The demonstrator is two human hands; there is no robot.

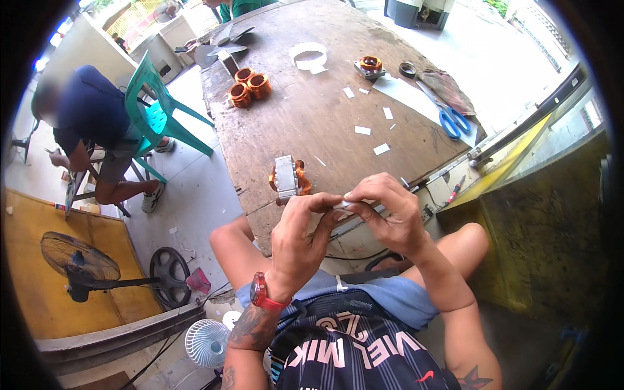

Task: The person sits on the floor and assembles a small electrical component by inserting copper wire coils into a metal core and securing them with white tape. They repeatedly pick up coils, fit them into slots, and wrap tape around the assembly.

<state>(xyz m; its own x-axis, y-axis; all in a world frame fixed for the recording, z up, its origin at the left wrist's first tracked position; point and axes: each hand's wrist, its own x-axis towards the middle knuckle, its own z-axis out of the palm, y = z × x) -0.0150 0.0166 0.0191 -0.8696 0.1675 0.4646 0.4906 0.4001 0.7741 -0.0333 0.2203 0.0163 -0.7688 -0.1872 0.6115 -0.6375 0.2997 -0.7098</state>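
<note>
My left hand and my right hand meet fingertip to fingertip above the table's near edge. Pinched between them is a small whitish piece, perhaps folded paper; most of it is hidden by the fingers. Just beyond my left hand lies a motor stator with a grey metal core and copper windings. Several white paper slips are scattered farther out on the wooden table.
Copper coils, fan blades, a white ring, another wound stator and blue-handled scissors lie on the table. At left are a green chair, a seated person and a stand fan.
</note>
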